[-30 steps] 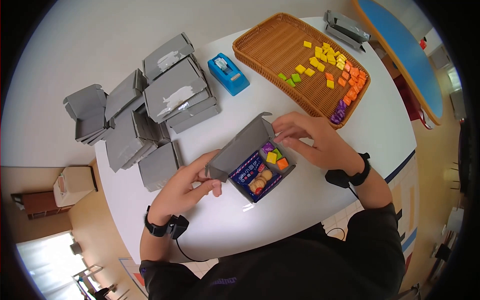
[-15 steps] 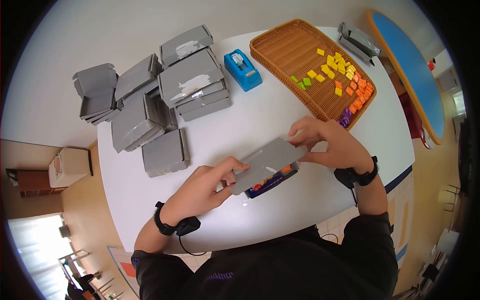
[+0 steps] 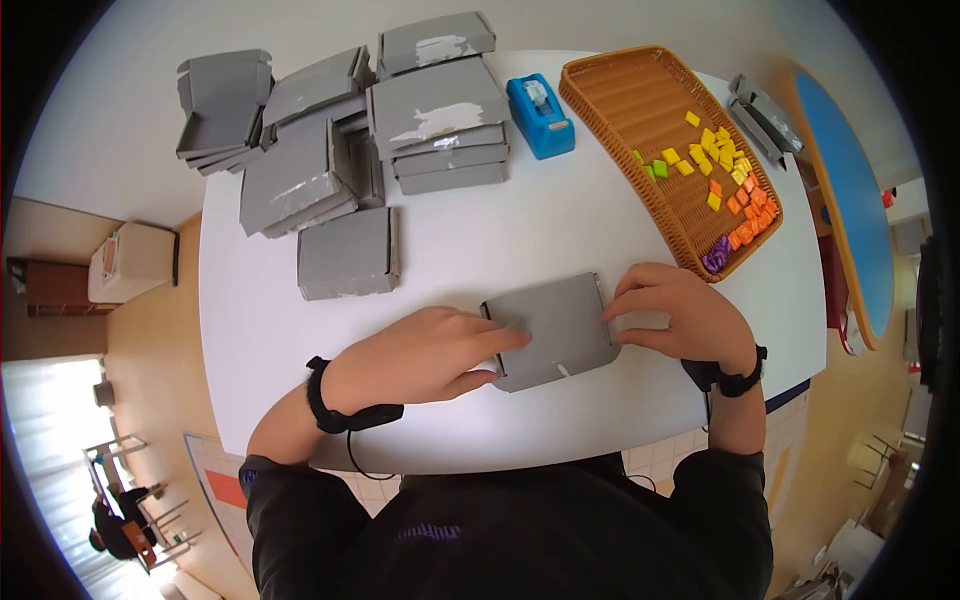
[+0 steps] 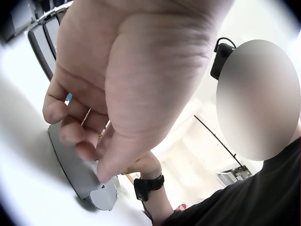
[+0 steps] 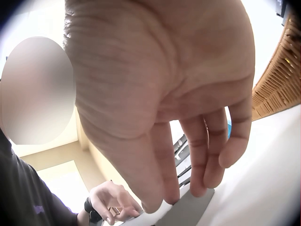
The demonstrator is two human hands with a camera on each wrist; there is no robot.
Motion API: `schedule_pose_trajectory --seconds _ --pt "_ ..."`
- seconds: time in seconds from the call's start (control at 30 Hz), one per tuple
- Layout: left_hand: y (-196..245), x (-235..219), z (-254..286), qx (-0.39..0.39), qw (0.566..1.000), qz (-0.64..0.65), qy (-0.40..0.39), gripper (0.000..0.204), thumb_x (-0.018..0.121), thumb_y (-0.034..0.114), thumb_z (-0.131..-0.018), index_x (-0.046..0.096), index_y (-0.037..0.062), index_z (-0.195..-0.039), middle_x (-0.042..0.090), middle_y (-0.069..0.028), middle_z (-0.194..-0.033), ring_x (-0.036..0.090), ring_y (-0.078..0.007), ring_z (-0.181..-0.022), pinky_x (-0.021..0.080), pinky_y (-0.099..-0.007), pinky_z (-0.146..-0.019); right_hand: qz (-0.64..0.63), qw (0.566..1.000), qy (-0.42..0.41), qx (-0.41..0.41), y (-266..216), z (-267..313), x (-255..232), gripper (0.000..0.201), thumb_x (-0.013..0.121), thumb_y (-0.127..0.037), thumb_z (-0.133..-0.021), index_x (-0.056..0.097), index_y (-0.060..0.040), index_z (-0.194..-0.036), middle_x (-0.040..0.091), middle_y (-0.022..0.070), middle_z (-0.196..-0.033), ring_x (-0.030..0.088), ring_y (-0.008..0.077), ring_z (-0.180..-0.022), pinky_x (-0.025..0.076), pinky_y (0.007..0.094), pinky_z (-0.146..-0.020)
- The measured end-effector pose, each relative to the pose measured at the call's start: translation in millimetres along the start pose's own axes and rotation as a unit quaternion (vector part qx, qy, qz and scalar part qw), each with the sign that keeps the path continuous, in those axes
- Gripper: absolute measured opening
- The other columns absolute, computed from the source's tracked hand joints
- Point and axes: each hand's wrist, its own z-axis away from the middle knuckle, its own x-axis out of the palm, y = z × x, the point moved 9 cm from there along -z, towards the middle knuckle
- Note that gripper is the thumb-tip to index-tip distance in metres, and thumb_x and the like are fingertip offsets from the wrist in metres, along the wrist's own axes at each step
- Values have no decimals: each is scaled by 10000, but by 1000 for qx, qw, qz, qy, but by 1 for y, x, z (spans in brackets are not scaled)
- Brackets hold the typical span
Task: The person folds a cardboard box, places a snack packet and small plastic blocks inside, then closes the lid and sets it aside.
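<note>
A grey cardboard box [image 3: 555, 335] lies on the white table in front of the person, its lid down over the contents. My left hand [image 3: 425, 355] is at the box's left side, index finger on top of the lid and thumb low by the near left corner. In the left wrist view a small grey flap [image 4: 104, 197] sticks out at the box's end, just below the thumb. My right hand [image 3: 685, 312] touches the opposite edge with fingertips and thumb, its fingers fairly straight in the right wrist view. What was inside the box is hidden by the lid.
Several grey boxes [image 3: 440, 100] are stacked at the back left, with a single one [image 3: 347, 252] nearer. Beside them stands a blue tape dispenser [image 3: 541, 117]. A wicker tray [image 3: 625, 95] at the right holds yellow, orange, green and purple pieces. Another grey box [image 3: 765, 120] lies behind it.
The lid has swung down from standing open to lying flat, covering the blue packet and coloured pieces. Both hands have followed it from the lid's corners to the box's two sides.
</note>
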Motion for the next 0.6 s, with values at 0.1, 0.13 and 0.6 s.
schedule_pose_trajectory --seconds 0.1,0.13,0.6 --pt "-2 3 1 -18 1000 -22 -4 580 849 194 -913 626 74 -1434 735 -146 -1078 708 -362 -1044 544 -488 -926 -37 998 -41 44 0 -4 9 335 883 -42 -840 741 -84 -1140 722 71 -1035 717 271 -981 580 390 -870" --pt "-1 4 -1 -19 1000 -24 1 566 854 188 -908 627 78 -1414 735 -143 -1074 708 -361 -1040 543 -487 -928 -47 997 -53 45 1 -5 13 339 875 -27 -844 718 -79 -1140 729 77 -1026 730 270 -970 583 387 -857" --pt "-10 3 -3 8 1000 14 16 485 852 148 -900 638 105 -1333 730 -83 -1013 710 -328 -990 513 -480 -939 -98 985 -118 81 12 -5 26 297 800 65 -868 623 -60 -1071 799 106 -899 809 301 -886 599 367 -785"
